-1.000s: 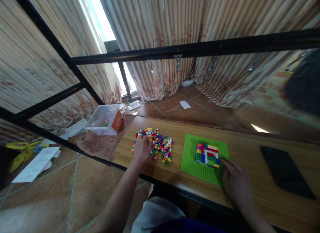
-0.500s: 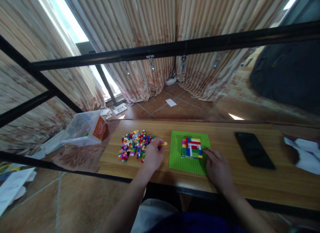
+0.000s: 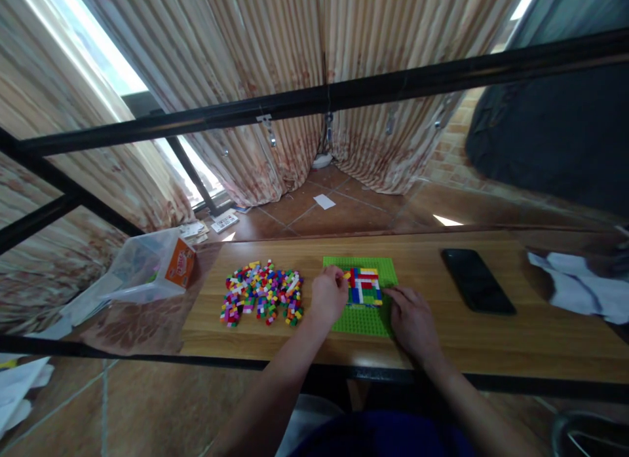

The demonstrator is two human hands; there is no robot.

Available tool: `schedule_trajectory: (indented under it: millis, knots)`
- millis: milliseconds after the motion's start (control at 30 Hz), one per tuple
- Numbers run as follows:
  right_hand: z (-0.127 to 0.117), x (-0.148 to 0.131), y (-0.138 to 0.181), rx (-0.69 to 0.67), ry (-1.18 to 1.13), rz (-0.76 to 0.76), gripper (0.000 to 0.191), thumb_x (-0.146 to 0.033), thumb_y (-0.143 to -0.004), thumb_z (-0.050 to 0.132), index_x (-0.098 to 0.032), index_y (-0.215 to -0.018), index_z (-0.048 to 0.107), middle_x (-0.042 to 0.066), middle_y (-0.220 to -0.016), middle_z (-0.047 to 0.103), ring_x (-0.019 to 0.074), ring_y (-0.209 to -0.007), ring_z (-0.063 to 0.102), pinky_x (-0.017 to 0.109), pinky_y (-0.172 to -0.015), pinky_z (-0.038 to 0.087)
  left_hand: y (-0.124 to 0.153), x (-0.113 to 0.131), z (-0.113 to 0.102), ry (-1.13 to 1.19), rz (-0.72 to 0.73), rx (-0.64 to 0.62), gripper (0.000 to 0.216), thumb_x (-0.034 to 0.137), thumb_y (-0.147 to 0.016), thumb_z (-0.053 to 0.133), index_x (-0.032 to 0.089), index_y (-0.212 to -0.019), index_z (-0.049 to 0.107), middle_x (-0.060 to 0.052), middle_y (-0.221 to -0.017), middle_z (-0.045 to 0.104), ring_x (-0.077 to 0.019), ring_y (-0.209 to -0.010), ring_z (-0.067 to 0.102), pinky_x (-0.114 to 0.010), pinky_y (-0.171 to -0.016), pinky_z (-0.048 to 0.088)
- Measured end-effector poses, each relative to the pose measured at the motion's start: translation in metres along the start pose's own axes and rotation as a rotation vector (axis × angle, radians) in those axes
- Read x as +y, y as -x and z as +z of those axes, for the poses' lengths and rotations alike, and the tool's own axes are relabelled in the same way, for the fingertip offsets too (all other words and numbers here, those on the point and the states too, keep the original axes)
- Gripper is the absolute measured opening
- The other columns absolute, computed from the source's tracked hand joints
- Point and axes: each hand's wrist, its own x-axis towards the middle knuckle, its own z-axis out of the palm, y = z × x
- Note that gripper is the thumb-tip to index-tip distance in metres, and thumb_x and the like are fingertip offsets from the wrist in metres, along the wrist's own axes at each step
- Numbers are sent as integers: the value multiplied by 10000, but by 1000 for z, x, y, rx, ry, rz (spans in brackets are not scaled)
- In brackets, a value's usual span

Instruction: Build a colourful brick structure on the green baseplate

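My left hand [image 3: 328, 294] is pinched on a small yellow toy brick [image 3: 346, 274] at the left edge of a square brick build [image 3: 365, 287] of many colours. The build sits on a green studded baseplate [image 3: 363, 324], whose left part is partly covered by that hand. My right hand [image 3: 413, 318] lies at the plate's right side, index finger stretched out to the build's right edge and the other fingers partly hidden. Left of the plate spreads a pile of loose toy bricks [image 3: 263, 292] in mixed colours.
All this lies on a narrow wooden table [image 3: 422, 260]. A black phone-like slab [image 3: 476, 280] is on the right, with white papers [image 3: 580, 290] beyond it. A clear plastic box [image 3: 142, 264] stands off the left end. A black metal bar [image 3: 295, 105] crosses ahead.
My left hand has moved right, from beside the brick pile to the build's left edge, with the yellow brick. The right hand stays at the build's right edge. The view has shifted slightly.
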Motion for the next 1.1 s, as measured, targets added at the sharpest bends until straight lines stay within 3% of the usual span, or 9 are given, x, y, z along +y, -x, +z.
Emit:
schedule_trajectory:
  millis: [200,633,900,1100]
  knots:
    - [0,-1,0,-4,-11,11,349,-137,-882,391,-178,-1084,673,112,-1101,655,224,-995,588,394,-883,482,4,3,9,6,-46,14,59,145,-814,603,194,-783,615,-38,-786,666,-175,-726,615,-278,-675,442]
    - [1,0,1,21,-11,8,351,-134,-875,402,-166,-1093,675,115,-1097,648,224,-991,577,394,-890,487,0,-8,16,481,-129,-95,122,158,-702,742,165,-757,634,35,-682,623,-111,-636,581,-212,-611,446]
    - [3,1,1,23,-5,13,343,-153,-882,403,-159,-1084,681,123,-1110,647,230,-995,576,402,-893,490,-2,-15,12,484,-95,-132,125,135,-796,608,164,-864,709,-8,-785,712,-127,-699,627,-227,-669,478]
    - [2,1,1,26,-14,3,343,-151,-880,400,-164,-1080,679,123,-1100,649,228,-990,583,415,-898,492,-9,-16,16,459,-153,-98,177,211,-847,571,163,-775,726,-7,-727,706,-133,-677,620,-227,-635,445]
